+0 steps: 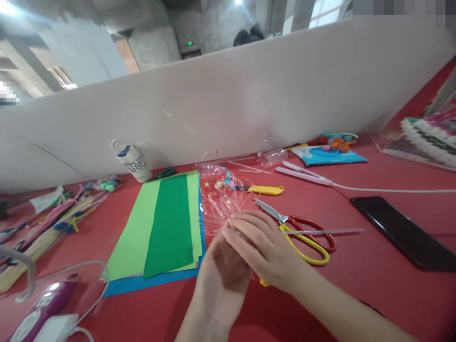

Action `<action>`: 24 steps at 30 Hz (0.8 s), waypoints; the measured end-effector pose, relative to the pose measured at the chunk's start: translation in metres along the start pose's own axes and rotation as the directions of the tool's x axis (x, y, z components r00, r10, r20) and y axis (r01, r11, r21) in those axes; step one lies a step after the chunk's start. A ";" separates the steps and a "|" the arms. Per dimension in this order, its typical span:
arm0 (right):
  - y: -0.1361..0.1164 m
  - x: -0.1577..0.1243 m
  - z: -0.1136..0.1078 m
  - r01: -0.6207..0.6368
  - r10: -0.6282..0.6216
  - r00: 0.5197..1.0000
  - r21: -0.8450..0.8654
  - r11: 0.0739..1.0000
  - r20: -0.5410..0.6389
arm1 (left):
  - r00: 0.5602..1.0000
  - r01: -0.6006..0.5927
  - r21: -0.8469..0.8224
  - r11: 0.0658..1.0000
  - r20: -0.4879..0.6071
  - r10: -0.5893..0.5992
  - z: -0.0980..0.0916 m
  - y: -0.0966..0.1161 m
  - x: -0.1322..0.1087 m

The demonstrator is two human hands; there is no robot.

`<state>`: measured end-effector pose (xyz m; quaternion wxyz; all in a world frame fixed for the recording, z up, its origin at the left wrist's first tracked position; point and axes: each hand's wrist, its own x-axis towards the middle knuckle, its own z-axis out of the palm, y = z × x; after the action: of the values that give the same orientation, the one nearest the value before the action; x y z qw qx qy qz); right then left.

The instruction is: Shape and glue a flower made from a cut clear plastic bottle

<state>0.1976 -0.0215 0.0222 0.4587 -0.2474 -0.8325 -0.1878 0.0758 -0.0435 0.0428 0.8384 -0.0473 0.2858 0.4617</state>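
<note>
Both hands are closed together in the lower middle. My left hand (225,270) is underneath, its wrist turned up. Over its fingers lies my right hand (265,240), fingers bent. Between them is a bunch of clear plastic strips (223,204), curling and fanning out beyond the fingertips; its base is hidden in the hands. Just right of my right hand are scissors (281,216) with one red and one yellow handle. A thin translucent stick (342,231) crosses the handles. Behind the strips are a yellow utility knife (267,190) and some small coloured stars (228,178).
Green sheets (171,228) lie to the left, with a white cup (131,161) behind. Along the white partition (213,109) are a clear plastic bottle (274,156) and a blue packet (327,156). A pink corded iron (302,175) and black phone (402,230) lie right.
</note>
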 end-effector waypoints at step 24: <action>0.002 -0.015 0.003 -0.408 0.407 0.911 0.000 0.913 -0.061 | 0.998 -0.037 0.070 0.997 -0.044 0.041 0.009 -0.005 0.010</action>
<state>0.2039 -0.0219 0.0085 0.5108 -0.4126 -0.7475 -0.1006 0.0876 -0.0354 0.0444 0.8237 -0.0233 0.3212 0.4667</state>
